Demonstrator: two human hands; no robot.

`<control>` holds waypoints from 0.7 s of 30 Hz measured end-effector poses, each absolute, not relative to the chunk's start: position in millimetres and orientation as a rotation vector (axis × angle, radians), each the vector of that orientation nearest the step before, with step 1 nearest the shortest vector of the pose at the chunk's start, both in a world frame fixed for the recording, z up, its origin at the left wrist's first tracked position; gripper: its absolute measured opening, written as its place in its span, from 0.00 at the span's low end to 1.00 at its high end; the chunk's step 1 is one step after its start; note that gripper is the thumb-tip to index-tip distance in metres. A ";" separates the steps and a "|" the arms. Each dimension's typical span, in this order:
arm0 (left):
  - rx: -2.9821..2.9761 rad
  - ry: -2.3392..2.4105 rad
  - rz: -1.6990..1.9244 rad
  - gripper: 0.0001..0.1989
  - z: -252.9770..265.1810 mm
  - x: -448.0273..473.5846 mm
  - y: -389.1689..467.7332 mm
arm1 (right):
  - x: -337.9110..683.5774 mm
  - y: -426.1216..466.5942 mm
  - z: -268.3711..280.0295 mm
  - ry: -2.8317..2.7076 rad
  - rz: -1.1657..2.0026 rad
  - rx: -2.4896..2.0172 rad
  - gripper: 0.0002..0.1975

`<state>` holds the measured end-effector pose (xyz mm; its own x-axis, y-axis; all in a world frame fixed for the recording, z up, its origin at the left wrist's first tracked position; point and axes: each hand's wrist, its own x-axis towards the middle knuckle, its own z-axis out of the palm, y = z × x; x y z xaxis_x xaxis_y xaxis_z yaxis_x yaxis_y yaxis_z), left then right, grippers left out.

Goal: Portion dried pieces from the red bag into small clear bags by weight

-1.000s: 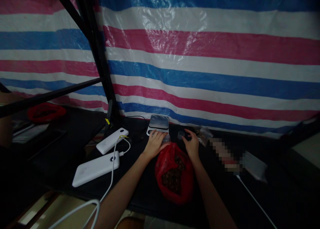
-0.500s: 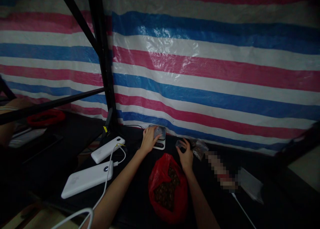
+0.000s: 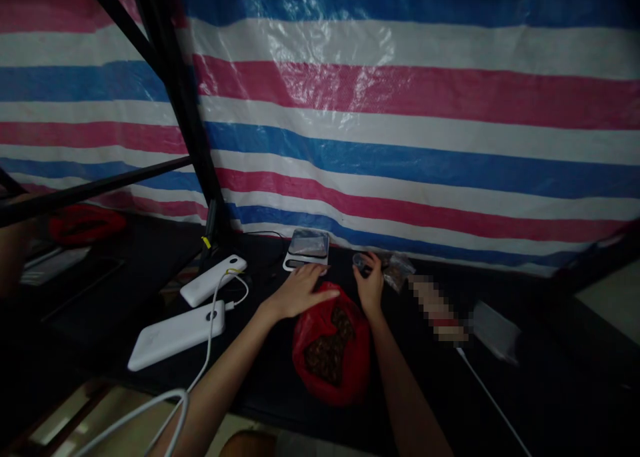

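My left hand [image 3: 299,292] is open, fingers spread. It hovers at the far edge of a red plastic bag [image 3: 306,330], which holds many small brown pieces [image 3: 327,357]. Just beyond the fingertips sits a small white digital scale [image 3: 290,258], with a clear plastic bag [image 3: 307,245] lying on its dark platform. To the right of the red bag, my right hand [image 3: 371,285] is curled, thumb and fingers closed on a small clear plastic cup-like piece [image 3: 359,262]; its exact kind is hard to make out.
Clear bags of brown pieces [image 3: 397,270] lie beside my right hand. Further right are a blurred-out object [image 3: 437,310] with a white cable and a clear packet [image 3: 495,330]. Two white power banks, one nearer [image 3: 175,336], lie left. Another person's arm [image 3: 13,257] shows far left.
My left hand has left the scale, where it touched the clear bag, and moved back towards the red bag. My right hand still holds the small clear piece. The camera view has tilted down.
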<state>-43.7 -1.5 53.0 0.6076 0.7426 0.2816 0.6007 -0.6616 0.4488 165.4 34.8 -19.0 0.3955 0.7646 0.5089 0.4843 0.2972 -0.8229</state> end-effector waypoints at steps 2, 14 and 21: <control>2.514 1.050 0.524 0.36 46.3 -49.7 -34.5 | 165.0 31.9 -12.4 -1.204 0.298 -1.317 0.25; 1.540 1.208 1.166 0.14 -8.8 -66.8 -47.5 | 159.0 -81.8 33.9 -2.201 0.516 -1.234 0.23; 1.765 1.306 1.123 0.32 -10.6 -56.5 -89.1 | 165.2 -86.1 39.6 -2.499 0.212 -1.323 0.20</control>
<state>-56.5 -89.1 -10.6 0.1317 0.9595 0.2489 0.3898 -0.2810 0.8770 165.2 -86.1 39.6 -0.5284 0.8256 0.1978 0.7806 0.5641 -0.2692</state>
